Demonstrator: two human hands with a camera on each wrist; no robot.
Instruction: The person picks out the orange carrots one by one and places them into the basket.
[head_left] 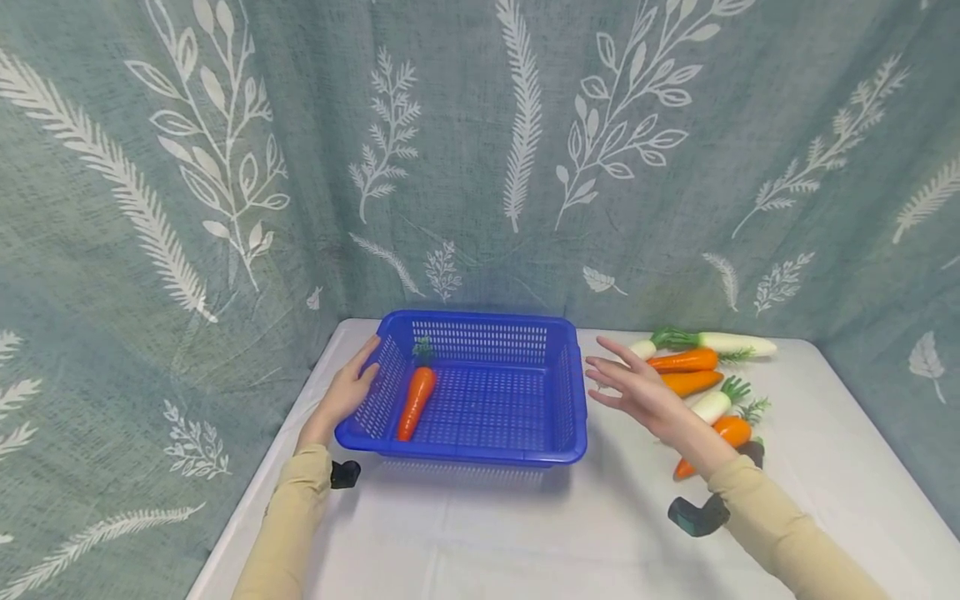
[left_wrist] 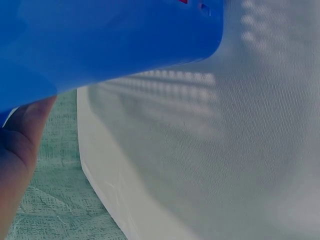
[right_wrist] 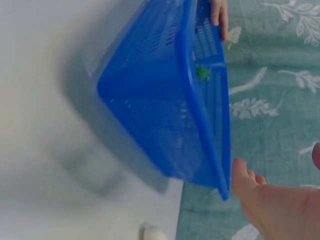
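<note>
A blue plastic basket (head_left: pixel 480 454) stands on the white table with one orange carrot (head_left: pixel 417 404) lying inside near its left wall. My left hand (head_left: pixel 345 396) is at the basket's left rim, fingers extended along it; from the left wrist view the contact is partly hidden under the blue side. Just beyond the basket's right rim, my right hand (head_left: pixel 637 387) is spread with nothing in it. In the right wrist view that hand (right_wrist: pixel 280 205) appears beside the rim, with a small gap. The carrot's green top (right_wrist: pixel 202 72) shows over the basket edge.
Right of the basket lies a group of vegetables: a white radish (head_left: pixel 738 344), another radish (head_left: pixel 712 406), and several carrots, including one (head_left: pixel 686 361) behind my right hand. A dark vegetable (head_left: pixel 752 452) is partly hidden by the right forearm. A patterned green curtain (head_left: pixel 465 167) borders the table.
</note>
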